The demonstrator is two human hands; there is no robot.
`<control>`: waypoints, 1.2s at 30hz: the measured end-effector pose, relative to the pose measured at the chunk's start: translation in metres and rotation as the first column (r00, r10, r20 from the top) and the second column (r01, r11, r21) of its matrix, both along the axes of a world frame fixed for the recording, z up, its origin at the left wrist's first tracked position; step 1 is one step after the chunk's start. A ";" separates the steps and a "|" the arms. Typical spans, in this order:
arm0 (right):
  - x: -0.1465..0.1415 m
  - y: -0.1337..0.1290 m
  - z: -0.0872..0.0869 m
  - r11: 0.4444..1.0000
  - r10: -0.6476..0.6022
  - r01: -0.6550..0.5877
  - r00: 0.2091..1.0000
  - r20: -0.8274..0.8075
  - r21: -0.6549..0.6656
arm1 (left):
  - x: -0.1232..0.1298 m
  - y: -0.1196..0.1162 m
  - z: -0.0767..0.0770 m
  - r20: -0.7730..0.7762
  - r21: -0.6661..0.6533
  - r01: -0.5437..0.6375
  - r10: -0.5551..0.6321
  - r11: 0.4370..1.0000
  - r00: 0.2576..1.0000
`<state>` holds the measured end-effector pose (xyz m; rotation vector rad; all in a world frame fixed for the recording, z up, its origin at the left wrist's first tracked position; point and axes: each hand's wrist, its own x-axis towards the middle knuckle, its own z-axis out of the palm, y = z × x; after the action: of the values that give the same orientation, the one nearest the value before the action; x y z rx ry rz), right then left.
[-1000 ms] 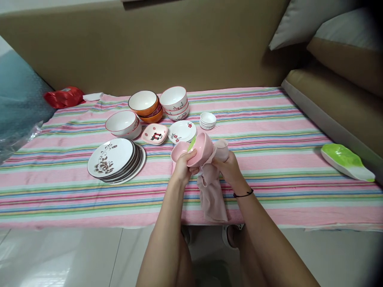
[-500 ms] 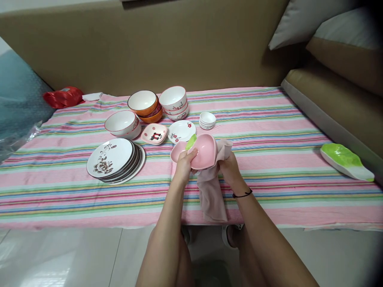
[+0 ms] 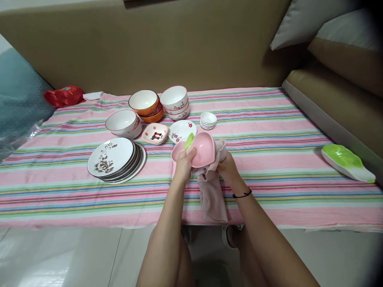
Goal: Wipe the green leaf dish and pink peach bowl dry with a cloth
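My left hand [image 3: 184,164] grips a pink heart-shaped bowl [image 3: 204,150] by its left edge, thumb over the rim beside a green leaf-shaped part. A second pink dish [image 3: 177,150] shows just left of it, partly behind my hand; whether it is in the hand or on the cloth I cannot tell. My right hand [image 3: 228,165], with a dark band at the wrist, is closed on a dusty-pink cloth [image 3: 212,197]. The cloth presses against the right side of the bowl and hangs down toward the sofa's front edge. My right fingertips are hidden by it.
Left stands a stack of flower-patterned plates [image 3: 110,157]. Behind are white bowls [image 3: 174,99], orange bowls [image 3: 144,103], a square cat dish [image 3: 155,133], an oval plate [image 3: 182,131] and small white dishes [image 3: 208,119]. A green leaf-shaped dish [image 3: 344,159] lies far right on the striped sheet [image 3: 269,151].
The cloth in my right hand has shifted and bunched along the bowl's right rim. The bowl has tilted slightly. My left hand keeps its hold.
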<state>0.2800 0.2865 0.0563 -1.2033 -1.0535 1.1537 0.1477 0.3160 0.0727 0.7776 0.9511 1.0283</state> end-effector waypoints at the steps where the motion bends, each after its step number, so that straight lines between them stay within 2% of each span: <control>1: 0.001 0.000 0.000 1.000 0.012 -0.012 1.000 0.008 0.003 | 0.000 0.000 0.000 -0.006 0.005 0.004 -0.004 1.000 1.000; 6: 0.002 -0.001 -0.004 0.998 -0.004 0.005 1.000 -0.006 0.068 | -0.003 0.000 0.002 -0.071 0.018 0.029 -0.028 0.999 0.997; 12: 0.002 0.000 -0.004 0.996 -0.058 0.061 0.997 -0.041 0.060 | -0.004 -0.002 -0.002 -0.164 0.054 0.041 -0.031 0.998 0.986; 20: 0.006 0.002 -0.006 0.998 0.037 -0.038 0.999 0.009 0.051 | 0.003 -0.002 -0.003 -0.026 -0.024 -0.060 0.059 0.998 0.998; 26: 0.005 0.003 -0.004 0.998 0.050 -0.051 0.998 0.026 0.041 | 0.003 -0.001 -0.003 -0.029 -0.025 -0.033 0.032 0.999 0.999; 30: 0.003 0.002 -0.004 0.998 -0.010 0.008 0.999 0.031 0.057 | 0.001 -0.001 -0.004 -0.133 0.027 0.009 -0.005 1.000 0.991; 33: 0.003 0.003 -0.004 0.996 -0.061 0.063 0.997 -0.041 0.067 | -0.001 -0.001 -0.003 -0.286 0.142 0.043 -0.001 0.989 0.958; 36: 0.004 0.004 -0.001 0.989 -0.147 0.149 0.985 -0.090 0.018 | -0.002 -0.002 0.000 -0.432 0.258 0.074 0.047 0.963 0.900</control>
<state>0.2836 0.2908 0.0553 -1.1803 -0.8942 1.0652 0.1455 0.3141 0.0725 1.2787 1.1969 1.0017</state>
